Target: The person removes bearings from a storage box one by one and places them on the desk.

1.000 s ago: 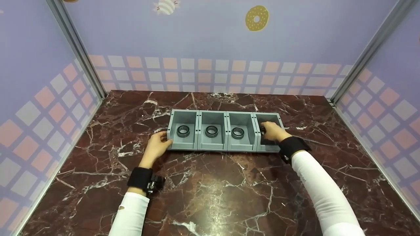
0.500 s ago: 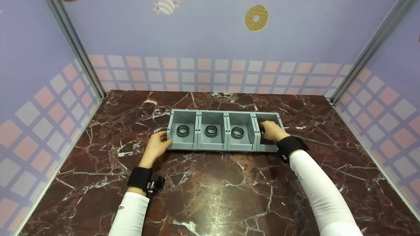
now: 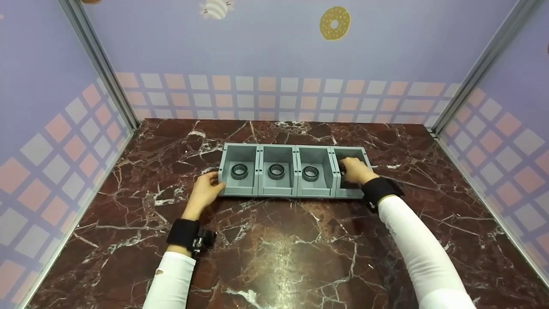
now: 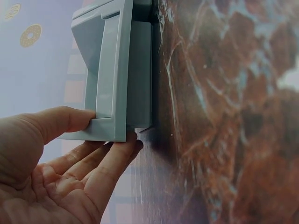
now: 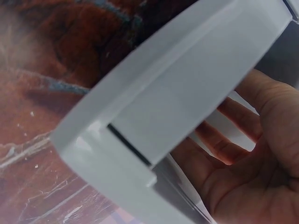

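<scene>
Four-walled grey bins (image 3: 278, 192) stand joined in one row on the table. My left hand (image 3: 205, 194) grips the row's left end; in the left wrist view the thumb lies over the front corner of the bin (image 4: 120, 88), with fingers behind and below. One black-and-silver ball bearing lies flat in the left bin (image 3: 239, 171), and others in the two middle bins. Inside the rightmost bin (image 3: 349, 194), my right hand (image 3: 358, 171) pinches a dark bearing (image 3: 342, 169), mostly covered by the fingers. The right wrist view shows fingers behind the bin's front wall (image 5: 182, 93), the bearing hidden.
The dark red marbled tabletop (image 3: 274, 249) extends all round the bins. Patterned purple panels (image 3: 274, 51) close off the back and both sides, with metal posts (image 3: 103, 64) at the corners.
My right hand has shifted very slightly up and left inside the rightmost bin, its forearm moving a little left. The left hand, the bins and the other bearings have stayed put.
</scene>
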A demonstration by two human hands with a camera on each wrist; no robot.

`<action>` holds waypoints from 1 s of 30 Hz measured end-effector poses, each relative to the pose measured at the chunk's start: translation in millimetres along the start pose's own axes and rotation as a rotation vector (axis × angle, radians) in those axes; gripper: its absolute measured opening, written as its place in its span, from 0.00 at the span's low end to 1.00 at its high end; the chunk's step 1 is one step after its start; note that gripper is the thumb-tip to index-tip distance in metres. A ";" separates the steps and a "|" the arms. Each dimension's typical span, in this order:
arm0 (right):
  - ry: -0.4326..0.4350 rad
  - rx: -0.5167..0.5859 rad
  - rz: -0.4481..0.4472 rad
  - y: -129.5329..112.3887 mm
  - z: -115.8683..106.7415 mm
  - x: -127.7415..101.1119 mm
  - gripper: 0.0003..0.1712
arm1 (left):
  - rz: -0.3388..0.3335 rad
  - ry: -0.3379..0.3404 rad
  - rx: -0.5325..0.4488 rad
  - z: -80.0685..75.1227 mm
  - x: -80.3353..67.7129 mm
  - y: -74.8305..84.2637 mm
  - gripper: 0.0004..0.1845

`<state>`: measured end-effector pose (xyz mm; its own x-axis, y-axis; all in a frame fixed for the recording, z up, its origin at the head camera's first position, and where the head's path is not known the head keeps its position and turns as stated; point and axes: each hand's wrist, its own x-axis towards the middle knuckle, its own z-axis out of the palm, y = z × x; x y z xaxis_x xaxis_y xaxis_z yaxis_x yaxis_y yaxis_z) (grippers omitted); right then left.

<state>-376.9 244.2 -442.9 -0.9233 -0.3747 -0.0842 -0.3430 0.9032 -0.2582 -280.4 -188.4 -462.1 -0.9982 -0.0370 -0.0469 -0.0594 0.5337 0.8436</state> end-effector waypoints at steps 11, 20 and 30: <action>0.019 0.018 -0.024 0.3 -0.4 -1.3 0.11 | 0.005 0.004 0.003 -0.3 -1.0 0.6 0.30; 0.039 0.025 -0.031 0.8 -0.2 -3.0 0.09 | 0.018 0.023 0.009 0.0 -1.9 1.5 0.28; 0.032 0.026 -0.036 1.9 -1.9 -4.0 0.11 | 0.053 0.021 0.003 -1.9 -0.9 -2.9 0.29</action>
<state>-374.2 247.8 -441.2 -0.9156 -0.3997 -0.0436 -0.3720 0.8833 -0.2854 -279.4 -191.6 -463.4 -0.9996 -0.0262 0.0091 -0.0064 0.5381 0.8429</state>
